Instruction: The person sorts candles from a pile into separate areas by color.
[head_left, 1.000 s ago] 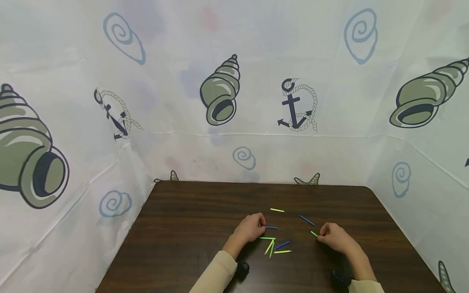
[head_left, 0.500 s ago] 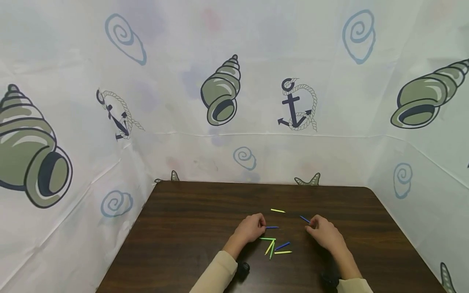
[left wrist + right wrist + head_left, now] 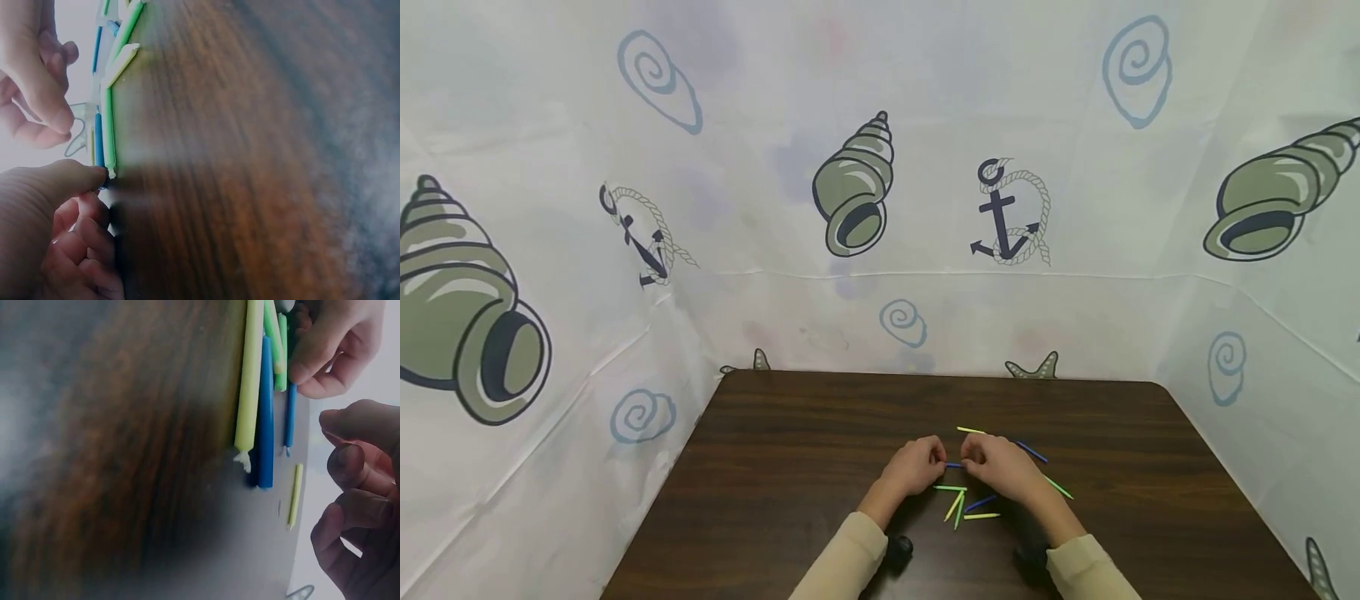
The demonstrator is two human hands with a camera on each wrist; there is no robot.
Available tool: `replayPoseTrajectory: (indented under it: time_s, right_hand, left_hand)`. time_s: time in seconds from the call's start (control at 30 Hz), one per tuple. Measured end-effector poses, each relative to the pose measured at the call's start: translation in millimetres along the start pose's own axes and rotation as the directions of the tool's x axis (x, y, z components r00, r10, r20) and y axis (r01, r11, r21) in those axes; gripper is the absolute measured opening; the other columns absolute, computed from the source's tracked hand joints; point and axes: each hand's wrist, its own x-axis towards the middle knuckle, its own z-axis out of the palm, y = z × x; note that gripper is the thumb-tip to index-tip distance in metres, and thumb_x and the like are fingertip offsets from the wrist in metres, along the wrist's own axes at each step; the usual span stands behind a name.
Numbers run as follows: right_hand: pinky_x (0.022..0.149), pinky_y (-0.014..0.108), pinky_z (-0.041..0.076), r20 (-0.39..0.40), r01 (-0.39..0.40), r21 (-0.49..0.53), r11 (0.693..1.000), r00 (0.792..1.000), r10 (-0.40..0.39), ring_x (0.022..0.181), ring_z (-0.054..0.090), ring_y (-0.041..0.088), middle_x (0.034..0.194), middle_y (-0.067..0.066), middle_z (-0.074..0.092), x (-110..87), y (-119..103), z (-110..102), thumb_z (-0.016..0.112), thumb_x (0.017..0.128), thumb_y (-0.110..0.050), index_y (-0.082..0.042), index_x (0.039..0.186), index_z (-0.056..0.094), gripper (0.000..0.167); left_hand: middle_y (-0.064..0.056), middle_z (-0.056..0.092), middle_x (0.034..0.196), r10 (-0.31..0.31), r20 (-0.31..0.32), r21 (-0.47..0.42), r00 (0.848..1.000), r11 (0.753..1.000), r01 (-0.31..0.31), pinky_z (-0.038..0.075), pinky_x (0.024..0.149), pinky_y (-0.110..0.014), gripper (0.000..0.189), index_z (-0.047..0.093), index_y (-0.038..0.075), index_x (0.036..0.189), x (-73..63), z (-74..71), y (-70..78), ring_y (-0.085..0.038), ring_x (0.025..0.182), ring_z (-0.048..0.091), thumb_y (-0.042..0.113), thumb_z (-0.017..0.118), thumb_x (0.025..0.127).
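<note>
My left hand [image 3: 913, 467] pinches the left end of a thin blue birthday candle [image 3: 953, 465] between thumb and forefinger. Close to the candle's other end is my right hand [image 3: 1000, 467]. In the right wrist view its fingers [image 3: 347, 464] are spread a little apart, loosely bent around nothing, with a gap to the blue candle [image 3: 290, 419]. Just below the held candle lies a green candle [image 3: 951, 487]. Beneath that are a slanted yellow candle [image 3: 953, 506], another green candle [image 3: 959, 512], a second blue candle [image 3: 980, 503] and a pale yellow one [image 3: 982, 517].
Behind the right hand a yellow candle [image 3: 970, 430] lies partly covered. To the right are a blue candle [image 3: 1031, 452] and a green candle [image 3: 1058, 487], near the right wrist. All rest on a dark wooden table [image 3: 790, 467], with a patterned white cloth [image 3: 760, 317] hung around it.
My right hand has moved left from the right-hand green candle, past the right-hand blue one, to beside the held candle. That green candle now lies free. The left hand has stayed in place.
</note>
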Motion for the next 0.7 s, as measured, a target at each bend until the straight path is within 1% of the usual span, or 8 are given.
replayPoseTrajectory:
  time_s: [0.13, 0.2, 0.27, 0.37, 0.43, 0.5, 0.63, 0.7]
  right_hand:
    - [0.060, 0.030, 0.044, 0.025, -0.003, -0.024, 1.000, 1.000, 0.003, 0.064, 0.055, 0.011, 0.077, -0.010, 0.061, 10.6, 1.3, 1.2, 0.076, 0.099, -0.019, -0.025, 0.094, 0.069, 0.011]
    - [0.059, 0.031, 0.043, 0.043, 0.000, -0.023, 1.000, 0.999, 0.001, 0.063, 0.054, 0.011, 0.075, -0.009, 0.060, 14.7, 2.4, 1.1, 0.077, 0.099, -0.019, -0.025, 0.091, 0.069, 0.012]
    - [0.058, 0.031, 0.042, 0.073, 0.000, -0.017, 1.000, 0.997, 0.002, 0.063, 0.054, 0.012, 0.075, -0.008, 0.060, 18.1, 3.9, 0.1, 0.076, 0.099, -0.019, -0.024, 0.090, 0.069, 0.012]
    - [0.058, 0.032, 0.042, 0.120, -0.006, 0.000, 1.000, 0.993, 0.006, 0.062, 0.054, 0.013, 0.074, -0.006, 0.061, 22.8, 6.1, -1.8, 0.076, 0.099, -0.018, -0.022, 0.090, 0.069, 0.012]
    - [0.057, 0.031, 0.042, 0.134, -0.004, 0.004, 1.000, 0.991, 0.003, 0.061, 0.054, 0.013, 0.074, -0.006, 0.061, 25.5, 8.1, -2.8, 0.076, 0.099, -0.018, -0.022, 0.090, 0.069, 0.011]
    - [0.056, 0.031, 0.042, 0.133, -0.001, -0.005, 1.000, 0.991, 0.002, 0.060, 0.054, 0.012, 0.073, -0.006, 0.060, 28.4, 10.3, -3.2, 0.076, 0.099, -0.018, -0.023, 0.090, 0.069, 0.012]
    - [0.056, 0.031, 0.042, 0.113, 0.000, -0.030, 1.000, 0.994, 0.004, 0.060, 0.054, 0.012, 0.073, -0.008, 0.060, 34.2, 15.3, -3.2, 0.077, 0.099, -0.020, -0.025, 0.090, 0.068, 0.013]
    - [0.056, 0.031, 0.042, 0.107, -0.002, -0.036, 0.999, 0.994, 0.006, 0.060, 0.054, 0.012, 0.073, -0.008, 0.059, 37.1, 17.6, -3.4, 0.077, 0.098, -0.020, -0.025, 0.090, 0.067, 0.014]
  left_hand:
    - [0.004, 0.060, 0.080, 0.002, -0.003, -0.007, 1.000, 1.000, -0.002, 0.044, 0.063, -0.030, 0.005, 0.068, 0.015, 0.098, 6.6, 3.7, -3.5, -0.012, 0.067, 0.053, 0.014, 0.072, 0.101]
    - [0.004, 0.060, 0.080, 0.030, -0.020, 0.017, 0.999, 0.999, -0.029, 0.044, 0.062, -0.031, 0.004, 0.068, 0.016, 0.099, 16.6, 13.5, -15.6, -0.012, 0.067, 0.053, 0.014, 0.071, 0.101]
    - [0.004, 0.061, 0.080, 0.039, -0.023, 0.014, 0.999, 0.999, -0.038, 0.046, 0.061, -0.031, 0.004, 0.068, 0.017, 0.099, 23.2, 16.6, -21.2, -0.012, 0.067, 0.054, 0.016, 0.071, 0.101]
    - [0.007, 0.059, 0.079, 0.042, -0.033, 0.023, 0.999, 0.999, -0.041, 0.045, 0.060, -0.029, 0.002, 0.068, 0.021, 0.100, 32.1, 23.1, -29.8, -0.009, 0.066, 0.052, 0.019, 0.070, 0.100]
    - [0.007, 0.059, 0.078, 0.013, -0.022, -0.009, 1.000, 1.000, -0.014, 0.045, 0.060, -0.029, 0.004, 0.068, 0.020, 0.099, 31.3, 17.1, -23.1, -0.009, 0.065, 0.053, 0.020, 0.072, 0.099]
    - [0.006, 0.060, 0.078, -0.001, -0.022, -0.025, 1.000, 1.000, 0.000, 0.045, 0.060, -0.030, 0.004, 0.068, 0.018, 0.099, 31.9, 15.3, -20.1, -0.010, 0.065, 0.053, 0.018, 0.072, 0.099]
    - [0.004, 0.060, 0.078, -0.010, -0.024, -0.029, 1.000, 1.000, 0.010, 0.046, 0.060, -0.031, 0.005, 0.067, 0.016, 0.098, 29.9, 8.2, -9.0, -0.012, 0.065, 0.054, 0.015, 0.072, 0.100]
    - [0.006, 0.059, 0.077, -0.008, -0.034, -0.013, 0.999, 1.000, 0.008, 0.045, 0.059, -0.030, 0.005, 0.067, 0.016, 0.098, 33.2, 11.5, -11.8, -0.010, 0.065, 0.053, 0.019, 0.071, 0.100]
